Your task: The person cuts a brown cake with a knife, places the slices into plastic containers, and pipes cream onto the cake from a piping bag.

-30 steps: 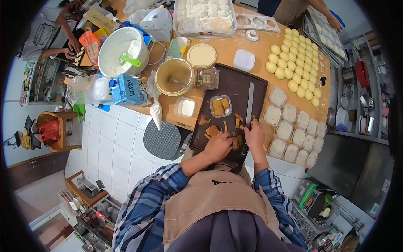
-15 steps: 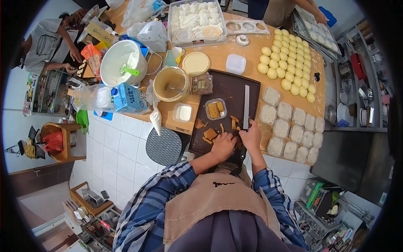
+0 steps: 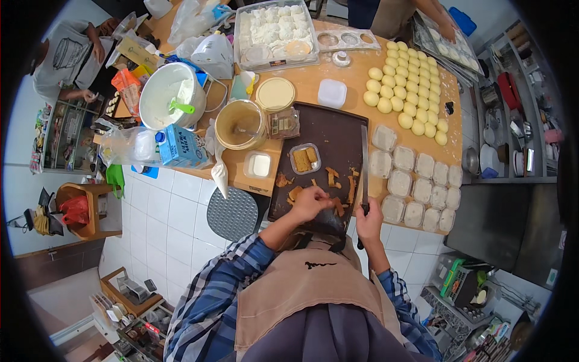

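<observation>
My right hand [image 3: 369, 223] is wrapped round the black handle of a long knife [image 3: 364, 157], whose blade points away along the right edge of a dark baking tray [image 3: 322, 130]. Over the near part of that tray my left hand [image 3: 309, 204] is closed in a pinch, its fingertips beside brown cake trimmings [image 3: 339, 206]. What they hold, if anything, is hidden. Left of these fingers lies a brown cake piece [image 3: 295, 193], partly covered. A small clear tub [image 3: 305, 158] with brown cake pieces sits on the tray, and more trimmings lie around it.
Filled clear tubs [image 3: 400, 183] stand in rows right of the tray, with pale dough balls [image 3: 405, 84] behind. To the left are a tan bucket [image 3: 240, 123], a piping bag [image 3: 220, 173], a milk carton [image 3: 181, 146] and a white bowl [image 3: 172, 95]. Other people work at the far side.
My right hand has moved the knife to the tray's right edge, away from the trimmings. My left hand has shifted slightly, and its fingers have drawn together. The view has shifted a little.
</observation>
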A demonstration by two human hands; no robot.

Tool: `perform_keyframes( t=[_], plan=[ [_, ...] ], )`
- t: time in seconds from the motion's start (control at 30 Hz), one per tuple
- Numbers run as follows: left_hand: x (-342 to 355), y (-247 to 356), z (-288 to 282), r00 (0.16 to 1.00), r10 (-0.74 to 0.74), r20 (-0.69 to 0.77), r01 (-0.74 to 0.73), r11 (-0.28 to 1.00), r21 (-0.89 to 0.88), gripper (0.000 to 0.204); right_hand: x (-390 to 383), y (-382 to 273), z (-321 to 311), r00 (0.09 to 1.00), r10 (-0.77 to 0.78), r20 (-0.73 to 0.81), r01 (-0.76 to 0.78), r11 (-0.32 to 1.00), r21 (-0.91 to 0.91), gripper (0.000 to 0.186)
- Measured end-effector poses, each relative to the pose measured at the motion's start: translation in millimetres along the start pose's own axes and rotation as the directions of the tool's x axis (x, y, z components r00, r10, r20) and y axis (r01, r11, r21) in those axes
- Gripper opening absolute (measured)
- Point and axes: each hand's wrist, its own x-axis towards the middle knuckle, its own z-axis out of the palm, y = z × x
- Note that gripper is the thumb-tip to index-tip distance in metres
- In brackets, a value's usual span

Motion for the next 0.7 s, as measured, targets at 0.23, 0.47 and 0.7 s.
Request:
perform_keyframes(
  t=[0.23,0.47,0.7],
  plan=[
    [-2,22,-8,0.941,-0.310,0.134,0.295,0.559,-0.775,0.031,-46,-10,-18,0.973,-0.092,0.211,0.087,0.996,0.032,0.026],
    [-3,23,-5,0.952,-0.231,0.202,0.292,0.476,-0.830,0.026,-73,-6,-33,0.929,-0.094,0.358,0.114,0.993,-0.036,0.032],
    [-2,22,2,0.951,-0.265,0.160,0.265,0.428,-0.864,0.018,-79,-3,-30,0.921,-0.068,0.384,0.098,0.993,-0.058,0.034]
  ],
)
